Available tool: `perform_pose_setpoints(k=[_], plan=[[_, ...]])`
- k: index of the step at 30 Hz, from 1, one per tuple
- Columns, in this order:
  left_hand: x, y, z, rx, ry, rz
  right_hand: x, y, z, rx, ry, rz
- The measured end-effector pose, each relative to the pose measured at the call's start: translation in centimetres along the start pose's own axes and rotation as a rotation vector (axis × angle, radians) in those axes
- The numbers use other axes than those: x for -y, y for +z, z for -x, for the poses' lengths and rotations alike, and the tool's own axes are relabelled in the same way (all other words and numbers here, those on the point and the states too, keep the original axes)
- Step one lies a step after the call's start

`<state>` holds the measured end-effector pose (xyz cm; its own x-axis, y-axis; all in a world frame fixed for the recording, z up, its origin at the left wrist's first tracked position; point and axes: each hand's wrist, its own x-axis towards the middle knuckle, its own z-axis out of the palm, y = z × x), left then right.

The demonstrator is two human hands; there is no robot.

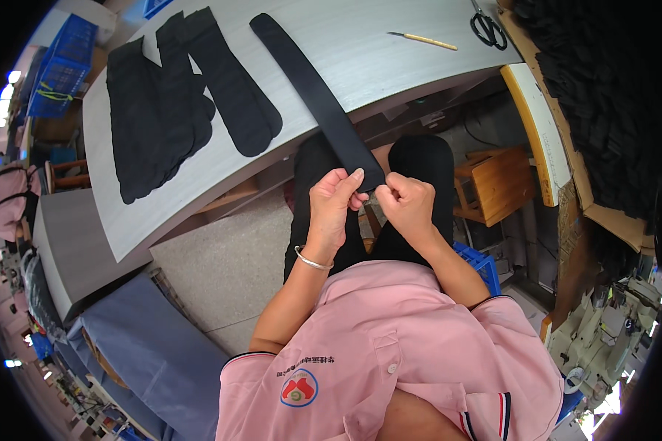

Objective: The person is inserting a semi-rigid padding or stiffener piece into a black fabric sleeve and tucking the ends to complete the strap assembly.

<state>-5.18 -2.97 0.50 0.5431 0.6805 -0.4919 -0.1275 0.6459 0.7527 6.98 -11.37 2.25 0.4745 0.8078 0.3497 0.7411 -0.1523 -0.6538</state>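
Left hand [332, 207] and right hand [410, 206] pinch the near end of a long black fabric strip [318, 103]; flat black fabric pieces [184, 103] lie left of it.

The strip [316, 95], cloths [235, 106] and trousers [423, 158] are plain black; the table [368, 62], pale grey; the shirt [449, 323], pink with navy-white-red striped trim [504, 415]; the crate [65, 62], blue; the stool [504, 184], orange-brown.

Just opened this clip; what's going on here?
A seated person holds the near end of a long black fabric strip over their lap, the left hand and right hand close together. Its far end rests on the grey table. More black pieces lie to the left; a yellow-handled tool and scissors lie right.
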Motion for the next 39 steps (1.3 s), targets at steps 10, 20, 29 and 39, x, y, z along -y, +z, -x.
perform_pose_setpoints(k=[10,20,29,39], plan=[[0.2,-1.0,-0.9,0.007,0.059,-0.022,0.2,-1.2,1.0,0.029,0.55,-0.643],[0.3,1.2,0.3,0.012,0.116,-0.13,-2.1,1.0,-1.0,0.265,0.683,-0.727],[-0.8,2.5,-2.4,-0.081,0.224,-0.516,-3.7,-0.3,-1.8,0.454,0.718,-0.919],[-4.4,3.3,-7.1,0.123,1.015,-1.493,-3.4,0.1,-4.2,0.39,0.716,-0.963]])
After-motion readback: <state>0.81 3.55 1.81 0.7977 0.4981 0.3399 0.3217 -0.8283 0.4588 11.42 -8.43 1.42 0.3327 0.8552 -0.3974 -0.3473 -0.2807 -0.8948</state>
